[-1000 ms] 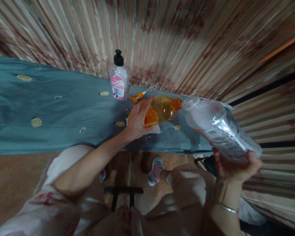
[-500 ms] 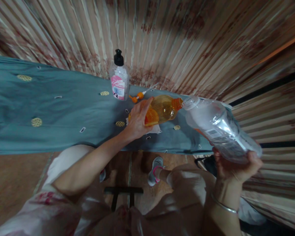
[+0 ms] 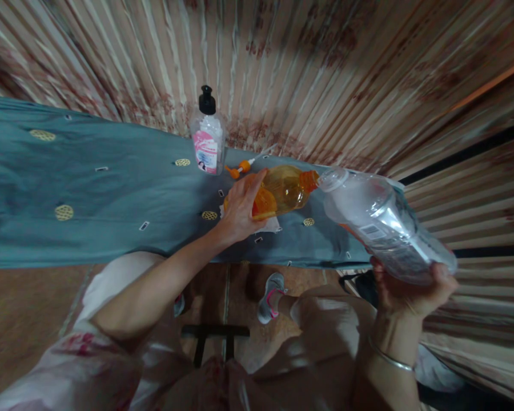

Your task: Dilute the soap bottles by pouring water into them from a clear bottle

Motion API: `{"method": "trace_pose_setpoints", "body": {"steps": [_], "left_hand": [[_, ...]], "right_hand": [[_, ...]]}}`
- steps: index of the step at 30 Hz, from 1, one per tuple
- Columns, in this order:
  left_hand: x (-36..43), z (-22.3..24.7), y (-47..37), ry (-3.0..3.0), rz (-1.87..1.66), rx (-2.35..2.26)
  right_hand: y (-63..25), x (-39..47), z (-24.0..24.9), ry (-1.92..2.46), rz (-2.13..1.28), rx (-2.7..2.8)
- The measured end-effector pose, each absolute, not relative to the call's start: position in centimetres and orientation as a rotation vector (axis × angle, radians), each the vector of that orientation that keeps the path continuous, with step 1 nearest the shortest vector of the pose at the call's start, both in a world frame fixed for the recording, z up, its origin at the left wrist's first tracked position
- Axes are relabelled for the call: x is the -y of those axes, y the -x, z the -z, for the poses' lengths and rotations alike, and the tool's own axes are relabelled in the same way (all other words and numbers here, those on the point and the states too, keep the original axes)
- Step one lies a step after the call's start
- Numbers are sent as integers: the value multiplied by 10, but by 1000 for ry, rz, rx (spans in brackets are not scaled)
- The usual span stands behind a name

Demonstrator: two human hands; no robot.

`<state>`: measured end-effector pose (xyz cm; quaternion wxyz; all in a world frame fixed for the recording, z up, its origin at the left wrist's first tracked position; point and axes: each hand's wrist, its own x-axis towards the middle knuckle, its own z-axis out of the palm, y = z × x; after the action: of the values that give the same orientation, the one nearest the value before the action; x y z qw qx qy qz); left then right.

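Note:
My left hand (image 3: pixel 242 211) is wrapped round an orange see-through bottle (image 3: pixel 285 188), which is tilted on its side with its neck to the right. A large clear bottle (image 3: pixel 381 222) slants down to the right, its mouth against the orange bottle's neck. My right hand (image 3: pixel 411 291) grips the base end of the clear bottle. An orange pump top (image 3: pixel 242 167) with a thin tube lies just behind my left hand. Something white, partly hidden, lies under the orange bottle.
A clear bottle with a pink label and black cap (image 3: pixel 208 142) stands behind and left of the pump top. Teal cloth (image 3: pixel 120 194) covers the table. Pleated curtains (image 3: pixel 240 68) hang behind and to the right.

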<state>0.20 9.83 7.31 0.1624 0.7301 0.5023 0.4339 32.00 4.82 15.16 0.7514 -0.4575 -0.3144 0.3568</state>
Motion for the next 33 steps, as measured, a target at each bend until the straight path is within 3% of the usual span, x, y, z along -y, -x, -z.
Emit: {"method": "trace_pose_setpoints", "body": {"steps": [33], "left_hand": [[-100,-71,-1,-2114,-1233,-1426]], "right_hand": [[-326,-49,-149,1012,-764,702]]}}
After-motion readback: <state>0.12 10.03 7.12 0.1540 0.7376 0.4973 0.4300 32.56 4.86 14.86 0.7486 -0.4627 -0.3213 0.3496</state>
